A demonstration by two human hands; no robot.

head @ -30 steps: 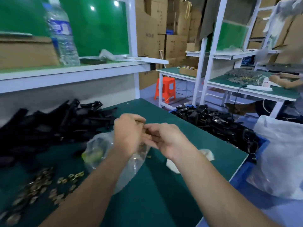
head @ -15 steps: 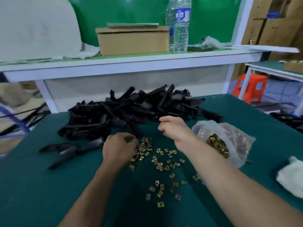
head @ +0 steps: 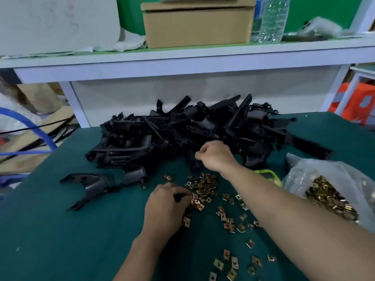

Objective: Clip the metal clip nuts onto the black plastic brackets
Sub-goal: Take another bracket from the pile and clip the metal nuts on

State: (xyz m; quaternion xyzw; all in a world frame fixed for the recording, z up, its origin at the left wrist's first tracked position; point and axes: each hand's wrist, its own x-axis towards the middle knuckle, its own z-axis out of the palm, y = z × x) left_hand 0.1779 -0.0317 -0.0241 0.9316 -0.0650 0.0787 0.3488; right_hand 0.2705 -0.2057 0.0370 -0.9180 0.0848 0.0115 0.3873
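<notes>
A big heap of black plastic brackets (head: 182, 128) lies at the back of the green table (head: 60, 240). Two loose brackets (head: 95, 185) lie in front of it on the left. Brass-coloured clip nuts (head: 205, 183) are scattered in the middle and toward me. My left hand (head: 164, 207) rests on the left edge of the nuts, its fingertips pinched down on them. My right hand (head: 215, 157) hovers at the front of the bracket heap, curled into a fist; nothing shows in it.
A clear plastic bag (head: 328, 191) full of clip nuts sits at the right, with a small green object (head: 267, 175) beside it. A white shelf (head: 182, 57) above the table carries a cardboard box (head: 198, 23) and a water bottle (head: 272, 19).
My head has swung left from the side benches back to the table. My left hand has dropped onto the nuts, and my right hand stays over the bracket heap.
</notes>
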